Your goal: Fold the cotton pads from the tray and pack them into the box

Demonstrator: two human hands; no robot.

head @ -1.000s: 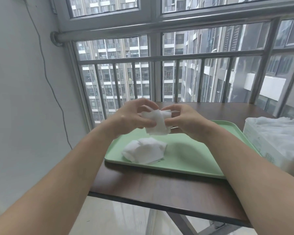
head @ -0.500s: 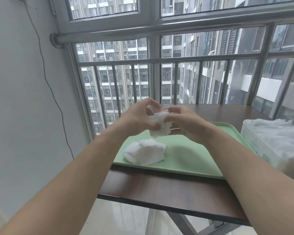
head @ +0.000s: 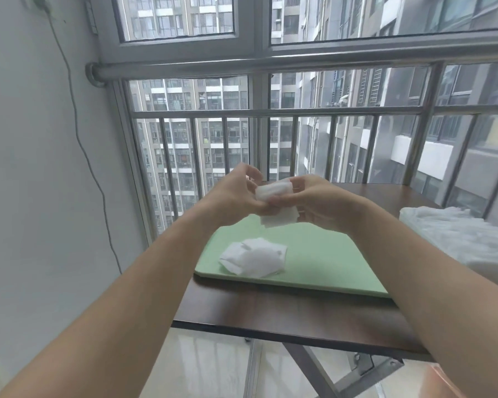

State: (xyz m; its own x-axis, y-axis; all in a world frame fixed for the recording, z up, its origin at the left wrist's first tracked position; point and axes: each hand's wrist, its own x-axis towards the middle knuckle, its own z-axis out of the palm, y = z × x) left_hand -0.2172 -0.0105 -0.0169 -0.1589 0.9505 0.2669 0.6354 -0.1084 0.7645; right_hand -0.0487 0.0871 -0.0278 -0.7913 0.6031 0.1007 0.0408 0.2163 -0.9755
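Observation:
Both hands hold one white cotton pad (head: pixel 275 203) in the air above the far part of the green tray (head: pixel 322 254). My left hand (head: pixel 236 196) pinches its left side and my right hand (head: pixel 316 196) grips its right side; the pad is partly folded, with its lower flap hanging free. A small heap of loose white cotton pads (head: pixel 253 257) lies on the tray's near left corner. The box (head: pixel 466 242), lined with white plastic, stands at the right edge of the table, partly cut off by the frame.
The tray sits on a dark brown folding table (head: pixel 285 314) against a barred window (head: pixel 270 145). A white wall with a hanging cable (head: pixel 78 124) is close on the left. Tiled floor shows under the table's front edge.
The hands have lifted the pad a little and folded its top over, so it looks flatter. The view has tilted upward and shifted left; the heap on the tray has not moved.

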